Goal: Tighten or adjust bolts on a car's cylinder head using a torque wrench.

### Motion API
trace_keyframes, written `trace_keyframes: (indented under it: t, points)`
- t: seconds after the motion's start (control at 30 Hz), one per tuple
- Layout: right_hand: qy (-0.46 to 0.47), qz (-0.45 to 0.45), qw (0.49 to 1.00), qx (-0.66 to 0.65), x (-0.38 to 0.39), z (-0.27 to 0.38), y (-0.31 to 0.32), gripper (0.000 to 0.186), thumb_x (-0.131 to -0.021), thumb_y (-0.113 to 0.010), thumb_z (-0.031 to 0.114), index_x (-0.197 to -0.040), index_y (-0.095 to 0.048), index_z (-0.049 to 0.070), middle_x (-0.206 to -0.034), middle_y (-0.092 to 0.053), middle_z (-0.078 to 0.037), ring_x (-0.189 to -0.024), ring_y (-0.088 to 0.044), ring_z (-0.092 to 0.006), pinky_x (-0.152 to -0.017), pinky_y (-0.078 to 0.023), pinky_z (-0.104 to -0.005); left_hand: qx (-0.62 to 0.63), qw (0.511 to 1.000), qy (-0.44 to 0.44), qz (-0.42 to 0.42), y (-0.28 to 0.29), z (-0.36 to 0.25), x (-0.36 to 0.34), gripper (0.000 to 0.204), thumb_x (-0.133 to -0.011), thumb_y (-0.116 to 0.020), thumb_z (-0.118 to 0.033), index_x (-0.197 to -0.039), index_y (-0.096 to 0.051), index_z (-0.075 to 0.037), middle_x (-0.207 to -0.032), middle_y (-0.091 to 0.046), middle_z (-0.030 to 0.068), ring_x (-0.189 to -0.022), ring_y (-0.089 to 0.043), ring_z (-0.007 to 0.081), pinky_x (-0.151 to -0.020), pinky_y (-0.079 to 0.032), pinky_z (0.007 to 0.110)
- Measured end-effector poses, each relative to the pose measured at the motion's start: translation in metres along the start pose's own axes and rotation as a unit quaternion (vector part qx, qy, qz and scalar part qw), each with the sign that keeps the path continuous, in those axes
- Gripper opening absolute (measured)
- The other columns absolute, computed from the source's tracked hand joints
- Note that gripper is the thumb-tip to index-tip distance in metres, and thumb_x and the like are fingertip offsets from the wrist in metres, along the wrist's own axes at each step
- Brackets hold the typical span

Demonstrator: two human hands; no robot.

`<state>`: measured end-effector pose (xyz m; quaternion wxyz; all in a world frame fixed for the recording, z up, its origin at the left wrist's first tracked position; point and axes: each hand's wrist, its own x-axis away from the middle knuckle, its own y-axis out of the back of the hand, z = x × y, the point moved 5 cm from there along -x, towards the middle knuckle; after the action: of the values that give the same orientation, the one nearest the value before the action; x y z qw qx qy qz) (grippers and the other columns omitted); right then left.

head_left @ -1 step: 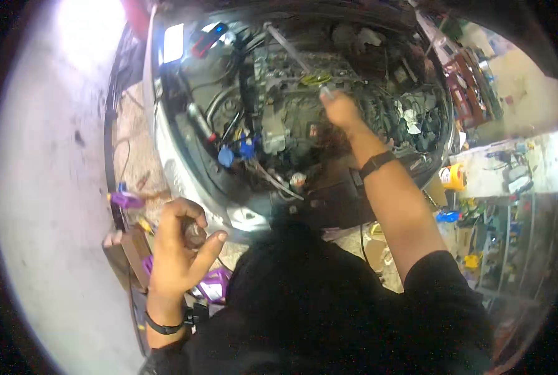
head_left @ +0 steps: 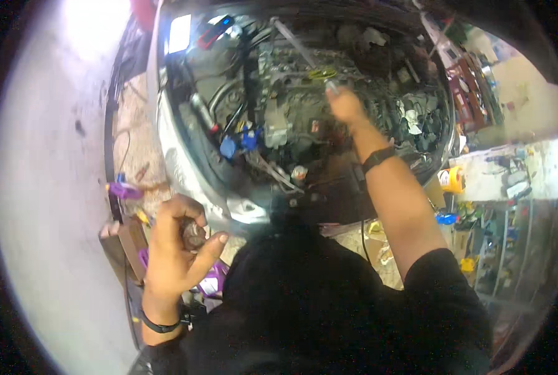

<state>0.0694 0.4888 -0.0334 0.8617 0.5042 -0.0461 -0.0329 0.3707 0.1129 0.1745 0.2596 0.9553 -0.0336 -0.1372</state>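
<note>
- Mainly the view is shifting slightly since before.
- Right hand (head_left: pixel 348 107) is gripping a pale bar (head_left: pixel 294 44), long axis pointing forward-left.
- Left hand (head_left: pixel 171 259) is curling around a roundish object (head_left: pixel 193 236).

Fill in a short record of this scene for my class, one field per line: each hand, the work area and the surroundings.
Left hand: fingers curled around a small round brownish part
Right hand: gripping the near end of a long pale bar
By the bar: a yellow item, too blurred to identify
Work area: open engine bay of a car
In the bay: a blue cap
Left surroundings: a purple bottle
Right surroundings: a yellow container
</note>
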Motion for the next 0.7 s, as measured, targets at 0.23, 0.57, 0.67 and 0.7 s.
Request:
trace_keyframes:
  t: [0.23, 0.57, 0.67, 0.7]
  points:
    - [0.075, 0.000, 0.982, 0.171, -0.026, -0.017, -0.016, 0.071, -0.095, -0.042, 0.062, -0.117, -0.063, -0.003, -0.110, -0.066, -0.027, -0.104, -0.063, -0.0415, -0.091, -0.047, -0.0453, -0.061, 0.985, -0.161, 0.009, 0.041, -0.086, 0.076, 0.041, -0.060, -0.089, -0.019, -0.065, -0.049, -0.008, -0.073, -0.058, 0.0084, -0.058, -0.054, 0.0245, -0.049, -0.039, 0.034]
    - [0.009, 0.001, 0.997, 0.076, -0.056, -0.056, -0.020, 0.061, -0.095, -0.054, 0.053, -0.121, -0.061, -0.002, -0.097, -0.067, -0.015, -0.081, -0.063, -0.0261, -0.071, -0.048, -0.0392, -0.147, 0.972, -0.183, -0.019, 0.077, -0.121, 0.121, 0.036, -0.066, -0.084, -0.020, -0.079, -0.053, -0.008, -0.076, -0.057, 0.0095, -0.061, -0.055, 0.0280, -0.053, -0.043, 0.038]
    - [0.013, 0.010, 0.996, 0.088, -0.056, -0.057, -0.016, 0.068, -0.095, -0.047, 0.057, -0.123, -0.059, -0.003, -0.109, -0.064, -0.022, -0.097, -0.060, -0.0361, -0.083, -0.046, -0.0445, -0.152, 0.970, -0.191, -0.001, 0.081, -0.124, 0.110, 0.034, -0.068, -0.082, -0.020, -0.084, -0.054, -0.008, -0.077, -0.057, 0.0100, -0.062, -0.055, 0.0295, -0.055, -0.044, 0.039]
    - [0.024, 0.009, 0.993, 0.112, -0.058, -0.059, -0.008, 0.071, -0.095, -0.044, 0.059, -0.124, -0.058, -0.004, -0.114, -0.063, -0.026, -0.105, -0.059, -0.0408, -0.089, -0.045, -0.0469, -0.150, 0.969, -0.194, 0.007, 0.082, -0.125, 0.105, 0.034, -0.069, -0.081, -0.020, -0.085, -0.054, -0.007, -0.077, -0.057, 0.0101, -0.062, -0.056, 0.0300, -0.055, -0.044, 0.040]
